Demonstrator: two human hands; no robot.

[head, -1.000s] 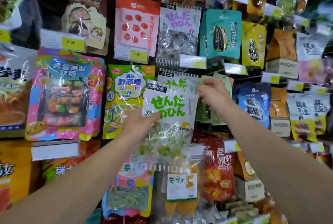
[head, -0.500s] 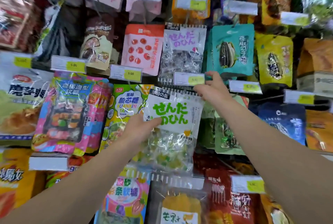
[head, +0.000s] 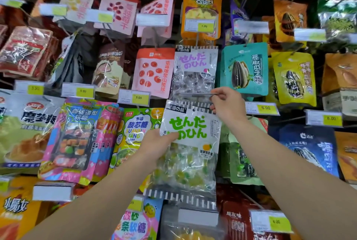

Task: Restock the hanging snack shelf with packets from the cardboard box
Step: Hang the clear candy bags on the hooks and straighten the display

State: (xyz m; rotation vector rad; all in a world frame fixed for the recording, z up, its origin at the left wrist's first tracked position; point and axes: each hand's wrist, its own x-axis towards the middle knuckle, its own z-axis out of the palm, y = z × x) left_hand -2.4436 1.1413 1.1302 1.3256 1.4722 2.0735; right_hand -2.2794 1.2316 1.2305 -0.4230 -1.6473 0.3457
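Note:
My left hand (head: 156, 143) grips a clear candy packet with green lettering (head: 190, 139) by its left edge, holding it upright against the hanging snack shelf (head: 195, 33). The packet's top edge lies just below my right hand (head: 228, 104). That hand pinches the flipped-up price tag (head: 193, 94) at the front of a peg, under a matching packet with purple lettering (head: 195, 69). Whether the green packet's hole is on the peg is hidden by my fingers. The cardboard box is out of view.
Packets hang tightly all around: teal sunflower-seed bags (head: 245, 69) to the right, a pink-and-white bag (head: 152, 73) and a green sour-candy bag (head: 135, 133) to the left. Yellow price tags (head: 265, 108) stick out from the peg ends. A grey tag (head: 197, 216) juts out below the held packet.
The view has tilted upward. My left hand raised the green packet toward the peg, and my right hand moved from the packets behind it to the price tag and flipped it up.

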